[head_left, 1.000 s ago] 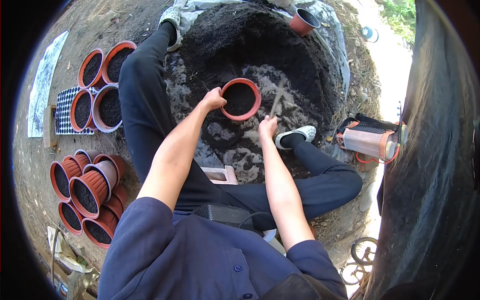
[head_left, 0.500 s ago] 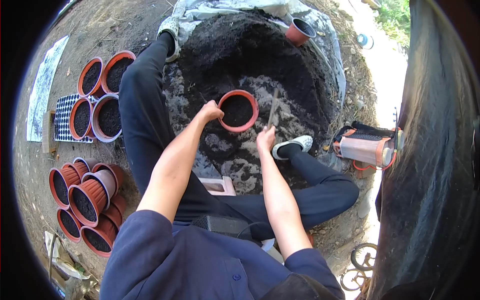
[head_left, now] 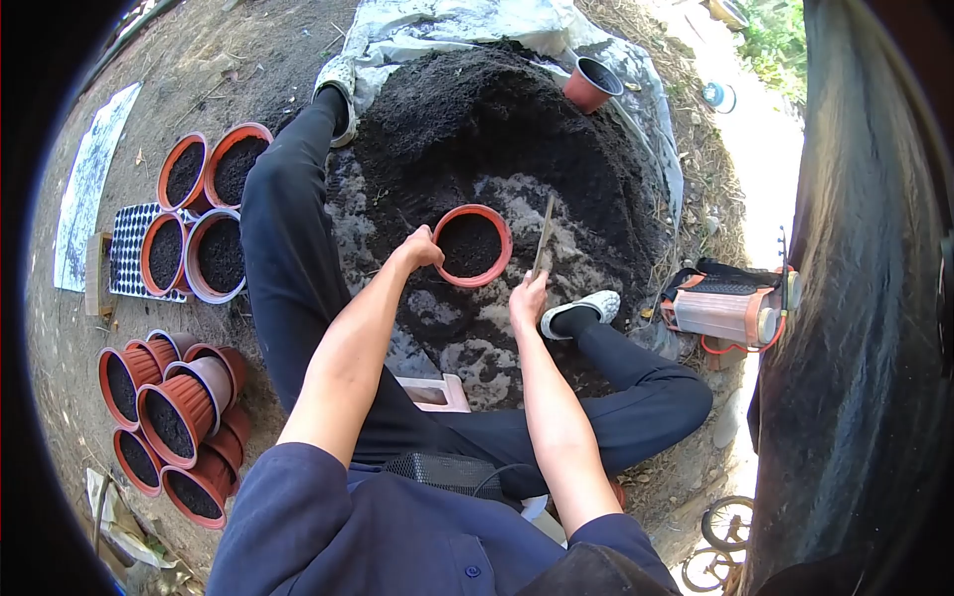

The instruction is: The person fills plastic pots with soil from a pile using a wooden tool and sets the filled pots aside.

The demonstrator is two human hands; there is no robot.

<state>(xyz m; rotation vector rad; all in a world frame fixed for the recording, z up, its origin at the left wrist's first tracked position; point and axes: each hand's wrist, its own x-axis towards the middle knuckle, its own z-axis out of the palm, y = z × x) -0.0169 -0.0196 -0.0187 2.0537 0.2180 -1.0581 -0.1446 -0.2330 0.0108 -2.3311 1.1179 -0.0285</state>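
Left hand (head_left: 424,247) grips red pot (head_left: 505,254)

It grasps the near-side rim; dark soil (head_left: 469,245) lies inside. The right hand (head_left: 528,301) clasps a stick (head_left: 545,236), a gap separating it from the pot. Soil-filled pots (head_left: 190,388) sit leftward; ahead, a mound (head_left: 477,94) meets a sheet (head_left: 447,25).

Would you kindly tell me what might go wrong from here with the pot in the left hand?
The left hand grips the red pot at one side only, so it might tip and spill its soil. The right hand holds a thin tool beside the pot, so a careless swing could knock the rim.
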